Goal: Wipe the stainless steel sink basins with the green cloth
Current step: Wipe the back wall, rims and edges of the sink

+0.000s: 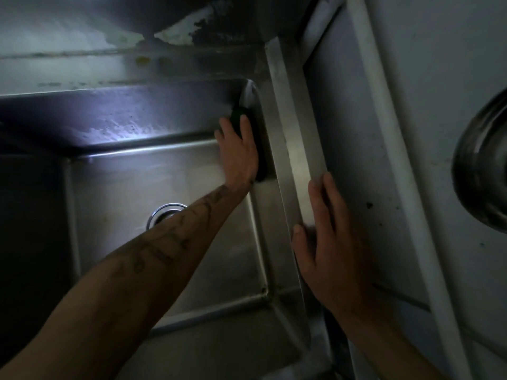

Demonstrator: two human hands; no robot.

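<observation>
The cloth [236, 115], dark green in the dim light, is pressed against the right wall of the basin [164, 185], close to its far right corner and just under the rim [295, 149]. It is held there by the left hand [239, 152], which is laid flat over it with the fingers [245, 124] straight and slightly spread, so that a strip of green is seen between them and a dark edge of cloth along the hand's right side. The tattooed left forearm [164, 242] is stretched across the basin from the lower left, and part of the drain [164, 211] is hidden beneath it. A bright patch of light is thrown on the basin's back wall. The right hand [329, 242] is rested on the rim at the right of the basin, its fingers [329, 193] straight and held close together along the steel edge, the thumb [297, 237] set apart on the basin side. Beyond the rim, a white frame [384, 127] is seen on the pale side wall. A round metal object [482, 171] is cut off at the right edge; what it is cannot be told. Peeling paint [203, 26] is seen above the sink at the back
</observation>
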